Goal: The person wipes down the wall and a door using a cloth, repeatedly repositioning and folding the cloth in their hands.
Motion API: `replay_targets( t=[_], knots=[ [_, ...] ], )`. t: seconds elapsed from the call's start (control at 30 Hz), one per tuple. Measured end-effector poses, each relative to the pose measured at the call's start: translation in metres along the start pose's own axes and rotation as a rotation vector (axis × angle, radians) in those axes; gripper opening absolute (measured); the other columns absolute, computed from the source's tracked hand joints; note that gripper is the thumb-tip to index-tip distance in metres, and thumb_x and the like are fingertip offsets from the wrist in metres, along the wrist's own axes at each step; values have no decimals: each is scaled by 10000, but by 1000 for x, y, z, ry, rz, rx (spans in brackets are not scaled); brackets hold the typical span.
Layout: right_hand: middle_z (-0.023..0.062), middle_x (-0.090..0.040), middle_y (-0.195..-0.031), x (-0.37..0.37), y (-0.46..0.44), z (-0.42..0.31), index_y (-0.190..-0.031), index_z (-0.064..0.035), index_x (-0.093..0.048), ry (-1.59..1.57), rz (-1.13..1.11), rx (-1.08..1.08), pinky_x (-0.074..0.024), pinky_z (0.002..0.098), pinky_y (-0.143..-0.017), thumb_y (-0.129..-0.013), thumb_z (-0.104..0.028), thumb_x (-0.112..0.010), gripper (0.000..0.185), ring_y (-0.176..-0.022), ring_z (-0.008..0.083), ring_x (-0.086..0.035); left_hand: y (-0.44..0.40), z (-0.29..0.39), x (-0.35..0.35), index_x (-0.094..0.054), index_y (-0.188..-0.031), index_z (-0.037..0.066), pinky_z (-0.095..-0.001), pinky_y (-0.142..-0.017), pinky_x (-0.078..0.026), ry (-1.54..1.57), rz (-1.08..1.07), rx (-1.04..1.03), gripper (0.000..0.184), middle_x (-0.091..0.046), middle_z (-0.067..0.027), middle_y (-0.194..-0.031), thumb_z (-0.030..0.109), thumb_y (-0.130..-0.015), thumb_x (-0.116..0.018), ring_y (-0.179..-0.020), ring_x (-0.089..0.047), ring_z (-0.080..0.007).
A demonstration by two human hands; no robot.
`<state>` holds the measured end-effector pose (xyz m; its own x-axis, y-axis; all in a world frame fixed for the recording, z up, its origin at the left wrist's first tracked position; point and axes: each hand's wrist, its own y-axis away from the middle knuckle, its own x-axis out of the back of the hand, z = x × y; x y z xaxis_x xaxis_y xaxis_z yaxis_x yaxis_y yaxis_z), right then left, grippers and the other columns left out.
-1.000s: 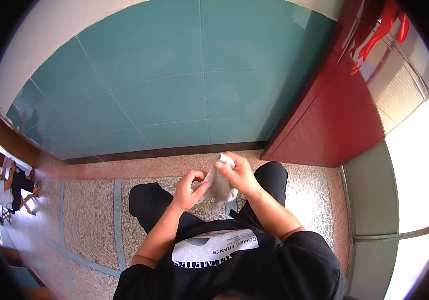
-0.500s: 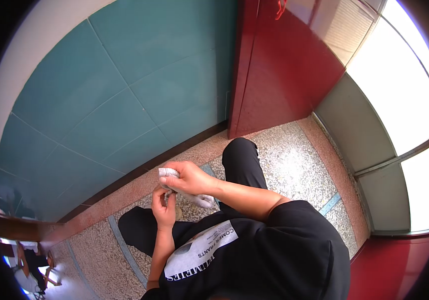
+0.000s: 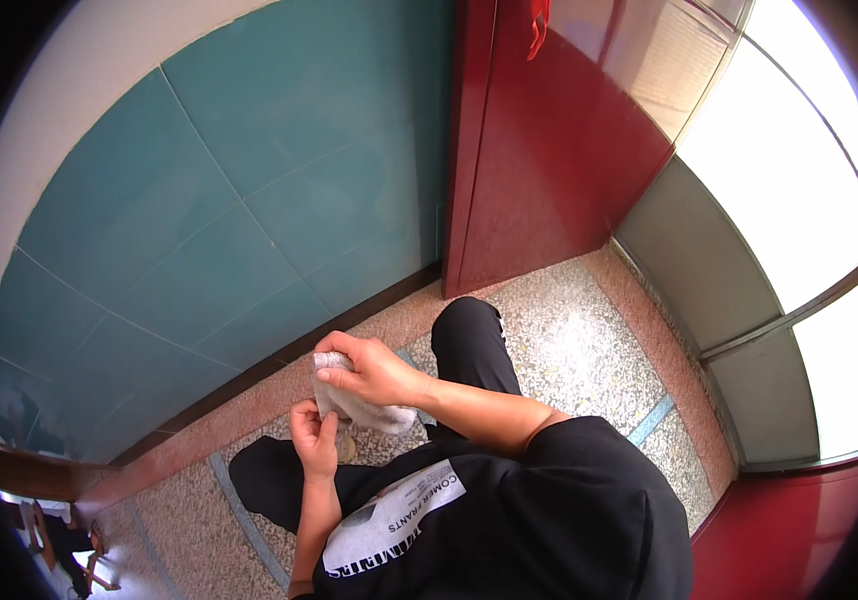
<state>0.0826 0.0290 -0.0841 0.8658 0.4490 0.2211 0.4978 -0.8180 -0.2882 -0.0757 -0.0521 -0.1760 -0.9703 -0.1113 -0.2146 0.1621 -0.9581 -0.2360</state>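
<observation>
Just above the seated person's lap, the right hand (image 3: 374, 370) was closed on a pale grey cloth (image 3: 381, 415), its thumb laid across a bunched end that poked out toward ten o'clock. The left hand (image 3: 313, 438) sat at the cloth's eight o'clock edge with its fingers curled and its thumb raised; whether it pinched the fabric could not be told. Handling so limp a piece probably called for a firm hold at the bunched end and a light touch at the loose edge, so that the folds opened evenly instead of twisting. The material looked soft and matt, rumpled into a rounded lobe toward four o'clock. Beyond the hands, smooth black trousers (image 3: 474, 345) showed bent knees at two and eight o'clock, and a black shirt (image 3: 569, 510) with a white printed patch (image 3: 399, 515) spread from four to six. Underneath lay a speckled, stony floor (image 3: 589, 325) crossed by bluish strips. Farther out, glossy teal tiles (image 3: 219, 200) with thin pale joints rose toward eleven o'clock, and a flat, shiny red door (image 3: 549, 170) stood toward one.
</observation>
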Motion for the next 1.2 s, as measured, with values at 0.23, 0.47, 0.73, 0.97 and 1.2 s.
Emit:
replay_targets(
  t=[0.23, 0.47, 0.73, 0.97, 1.2],
  knots=[
    [67, -542, -750, 7, -7, 15, -982, -33, -450, -82, 216, -94, -442, 278, -638, -800, -169, -579, 262, -706, 122, -521, -22, 19, -26, -399, -1093, -8, -256, -792, -396, -45, -82, 85, 320, -517, -73, -992, 123, -835, -537, -896, -483, -117],
    [193, -428, -1143, 23, -1, 4, -1159, 0, -393, 294, 374, 240, -380, 380, -878, -698, -167, -661, 559, -1062, 347, -431, -85, 73, -62, -486, -1068, -13, -236, -783, -408, 166, -115, 137, 256, -548, -45, -970, 131, -858, -506, -875, -506, -97],
    [107, -491, -1091, 64, -19, 7, -1046, -13, -538, -155, 630, 46, -402, 291, -843, -784, -57, -558, 266, -1012, 207, -485, -163, 102, -121, -576, -983, -3, -242, -790, -399, -405, -551, -184, 201, -553, -61, -941, 136, -864, -491, -893, -521, -138],
    [119, -499, -995, 211, -71, -64, -994, -23, -573, 551, 947, 372, -428, 295, -752, -706, 10, -586, 290, -872, 236, -524, -282, 119, -186, -505, -1121, 23, -290, -857, -405, -349, -430, -269, 308, -534, -105, -1106, 93, -823, -535, -1030, -500, -179],
    [126, -547, -877, 308, -141, -132, -920, -34, -579, 969, 982, 696, -453, 339, -697, -705, -16, -602, 217, -785, 302, -558, -352, 64, -280, -331, -1261, 10, -336, -901, -383, -572, -409, -340, 616, -505, -178, -1148, 166, -745, -631, -1084, -478, -296]
  ],
)
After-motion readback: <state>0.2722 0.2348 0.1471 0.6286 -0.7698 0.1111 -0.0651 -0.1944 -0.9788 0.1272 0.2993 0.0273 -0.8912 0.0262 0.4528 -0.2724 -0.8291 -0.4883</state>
